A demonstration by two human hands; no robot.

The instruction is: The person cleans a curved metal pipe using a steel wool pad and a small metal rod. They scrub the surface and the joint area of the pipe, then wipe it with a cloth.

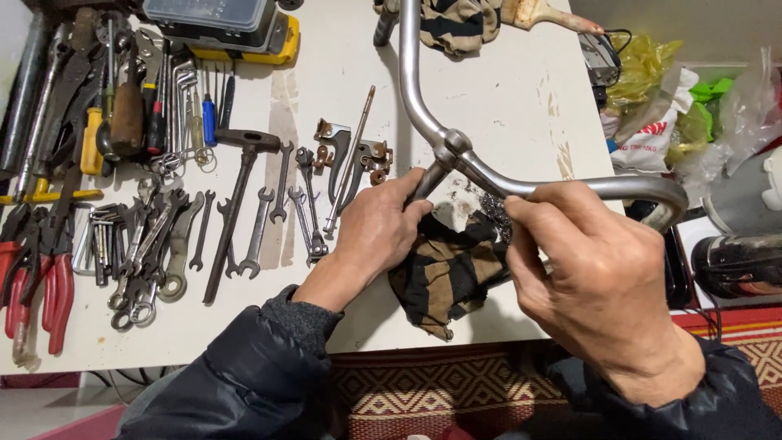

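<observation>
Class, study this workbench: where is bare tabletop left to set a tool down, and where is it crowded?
Bare tabletop lies right of the handlebar, up to the paintbrush. A second patch runs along the near edge below the wrenches. The left side is packed with pliers and screwdrivers.

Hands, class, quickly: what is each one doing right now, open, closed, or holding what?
Left hand: closed on the handlebar stem.
Right hand: fingers closed around the handlebar.

crumpled yellow, white, green plastic bags at table's right edge.
</observation>
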